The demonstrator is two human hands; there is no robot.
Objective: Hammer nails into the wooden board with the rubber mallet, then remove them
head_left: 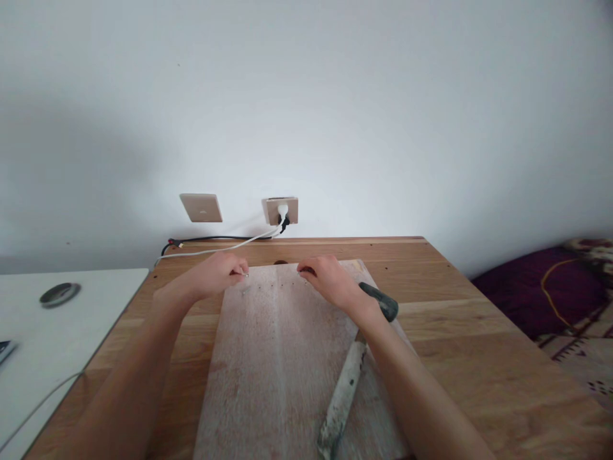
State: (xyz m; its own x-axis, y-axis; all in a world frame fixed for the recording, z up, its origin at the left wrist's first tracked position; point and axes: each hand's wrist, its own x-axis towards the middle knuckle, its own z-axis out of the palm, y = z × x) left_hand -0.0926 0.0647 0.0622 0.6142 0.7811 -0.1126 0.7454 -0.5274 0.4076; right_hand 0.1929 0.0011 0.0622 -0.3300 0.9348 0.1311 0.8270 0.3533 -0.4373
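My left hand (pixel 225 273) is at the far left corner of a pale, worn wooden board (pixel 258 370). Its fingertips pinch a small, shiny, nail-like piece (pixel 247 275). Over the board's far edge, my right hand (pixel 328 276) has its fingers curled together; whatever they hold, if anything, is hidden. Between the hands a row of small dark dots (pixel 282 285) crosses the board, too tiny to tell as holes or nail heads. A hammer (pixel 345 391) with a dark head and a scuffed whitish handle lies on the board's right side, partly covered by my right forearm.
Under the board is a wooden table (pixel 454 358) against a white wall. Cables (pixel 225 248) run along its back edge to a wall socket (pixel 282 211). At left, a white table (pixel 52 345) bears a dark ring-shaped object (pixel 60 294). A purple cushion (pixel 541 291) sits at right.
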